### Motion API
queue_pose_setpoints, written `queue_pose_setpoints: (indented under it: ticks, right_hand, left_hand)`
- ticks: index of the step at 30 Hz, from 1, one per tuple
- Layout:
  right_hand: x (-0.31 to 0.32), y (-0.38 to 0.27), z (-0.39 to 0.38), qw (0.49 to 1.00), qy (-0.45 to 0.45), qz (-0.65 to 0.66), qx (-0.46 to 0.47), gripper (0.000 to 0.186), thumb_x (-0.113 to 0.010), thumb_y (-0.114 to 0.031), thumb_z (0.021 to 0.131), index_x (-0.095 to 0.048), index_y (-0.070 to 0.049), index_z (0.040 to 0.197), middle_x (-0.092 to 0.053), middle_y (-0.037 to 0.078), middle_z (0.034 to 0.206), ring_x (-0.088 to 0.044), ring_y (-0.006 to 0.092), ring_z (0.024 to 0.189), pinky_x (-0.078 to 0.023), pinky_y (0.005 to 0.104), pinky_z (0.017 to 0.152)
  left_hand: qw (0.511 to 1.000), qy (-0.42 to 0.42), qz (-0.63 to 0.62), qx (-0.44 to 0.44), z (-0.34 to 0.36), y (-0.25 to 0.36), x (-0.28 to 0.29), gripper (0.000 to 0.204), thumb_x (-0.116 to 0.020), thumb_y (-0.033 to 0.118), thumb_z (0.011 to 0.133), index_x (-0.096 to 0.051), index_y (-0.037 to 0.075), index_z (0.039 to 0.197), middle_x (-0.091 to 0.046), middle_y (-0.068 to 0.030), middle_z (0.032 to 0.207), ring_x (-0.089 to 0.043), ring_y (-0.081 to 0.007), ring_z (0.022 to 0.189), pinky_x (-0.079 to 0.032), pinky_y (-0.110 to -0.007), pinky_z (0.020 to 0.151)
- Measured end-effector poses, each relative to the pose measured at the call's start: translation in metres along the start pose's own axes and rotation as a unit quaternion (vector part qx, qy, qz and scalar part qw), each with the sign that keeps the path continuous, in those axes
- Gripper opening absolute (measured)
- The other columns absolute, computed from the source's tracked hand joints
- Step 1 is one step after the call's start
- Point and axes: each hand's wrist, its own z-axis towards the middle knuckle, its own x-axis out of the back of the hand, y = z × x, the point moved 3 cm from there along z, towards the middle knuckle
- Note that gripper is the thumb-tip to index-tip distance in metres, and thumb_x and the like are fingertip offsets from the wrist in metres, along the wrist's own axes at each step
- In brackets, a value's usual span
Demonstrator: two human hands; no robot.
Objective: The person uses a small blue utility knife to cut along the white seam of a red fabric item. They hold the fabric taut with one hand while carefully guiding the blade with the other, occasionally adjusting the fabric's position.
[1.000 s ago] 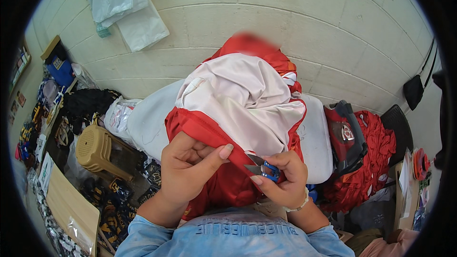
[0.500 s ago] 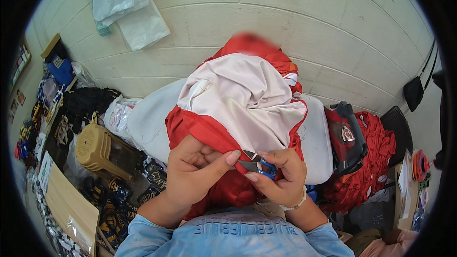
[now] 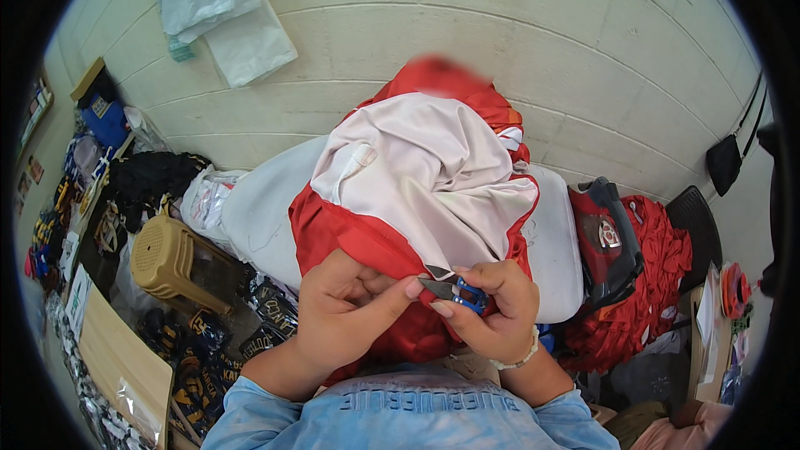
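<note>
A: In the head view, the only view here, what has just changed?

B: The left hand (image 3: 346,304) has slid rightward and a little toward the body over the last 1.0 s. Its thumb tip now sits just beside the blades of the small metal snips with blue handles (image 3: 473,297).

A: What is that hand holding?

B: It is closed in a pinch, thumb over curled fingers, on the smooth red fabric border (image 3: 367,237) of a shiny red-and-white cloth garment (image 3: 425,162). That garment lies bunched in front of the body, white face up, across a pale grey, round-ended surface (image 3: 271,200).

A: And the right hand (image 3: 507,304)?

B: It grips the snips between thumb and fingers (a pale beaded bracelet (image 3: 531,353) circles that wrist). The 2 blades stand narrowly apart, the upper near where red meets white, the lower by the left thumb.

A: What does the shift mean for the work?

B: I'd judge that the border is now steadied closer to the blades, with less room for the thumb. Whether any thread lies between them, I cannot tell.
</note>
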Motion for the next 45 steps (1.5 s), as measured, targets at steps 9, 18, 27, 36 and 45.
queue_pose_setpoints:
  ticks: [9, 18, 27, 36, 45]
  right_hand:
    - [0.005, -0.005, 0.003, 0.997, -0.028, -0.073, 0.028, 0.034, -0.078, -0.008, 0.067, -0.055, 0.000, 0.090, -0.057, 0.005, 0.071, -0.053, 0.0090, 0.060, -0.042, 0.0208, 0.055]
    - [-0.004, 0.023, -0.022, 0.963, -0.067, 0.170, -0.199, 0.028, -0.072, -0.002, 0.073, -0.051, -0.002, 0.093, -0.057, 0.003, 0.082, -0.048, 0.0046, 0.069, -0.037, 0.0186, 0.061]
    - [0.000, 0.010, -0.015, 0.972, 0.010, 0.206, -0.110, 0.025, -0.072, -0.002, 0.075, -0.055, 0.001, 0.092, -0.058, 0.002, 0.077, -0.048, 0.0023, 0.062, -0.038, 0.0172, 0.057]
    - [-0.001, 0.011, -0.006, 0.992, -0.024, 0.111, -0.048, 0.035, -0.078, -0.006, 0.070, -0.056, 0.002, 0.097, -0.061, 0.005, 0.079, -0.055, 0.0045, 0.064, -0.043, 0.0192, 0.055]
    - [-0.003, 0.012, -0.005, 0.996, -0.012, 0.084, -0.028, 0.032, -0.078, -0.009, 0.071, -0.058, 0.001, 0.094, -0.059, 0.005, 0.078, -0.056, 0.0069, 0.063, -0.043, 0.0195, 0.055]
  left_hand:
    - [1.000, 0.015, 0.016, -0.004, 0.000, -0.002, -0.002, 0.024, -0.056, -0.008, 0.084, -0.050, -0.006, 0.107, -0.063, -0.0113, 0.097, -0.062, -0.0132, 0.088, -0.049, -0.024, 0.075]
    - [0.999, 0.042, -0.026, 0.001, 0.006, -0.002, 0.000, 0.024, -0.057, -0.007, 0.084, -0.050, -0.007, 0.107, -0.063, -0.0126, 0.097, -0.062, -0.0149, 0.089, -0.050, -0.026, 0.077]
    - [0.997, 0.051, -0.059, -0.002, 0.010, 0.006, 0.005, 0.029, -0.055, -0.006, 0.085, -0.046, -0.008, 0.112, -0.060, -0.0169, 0.104, -0.062, -0.0219, 0.097, -0.053, -0.032, 0.083]
    - [0.993, 0.085, -0.082, 0.009, 0.010, 0.003, 0.002, 0.035, -0.056, -0.005, 0.084, -0.044, -0.005, 0.117, -0.061, -0.0159, 0.100, -0.063, -0.0198, 0.089, -0.055, -0.028, 0.071]
    - [0.994, 0.078, -0.078, 0.013, 0.008, 0.000, 0.003, 0.035, -0.055, -0.006, 0.083, -0.044, -0.005, 0.116, -0.061, -0.0169, 0.100, -0.064, -0.0201, 0.086, -0.057, -0.031, 0.071]
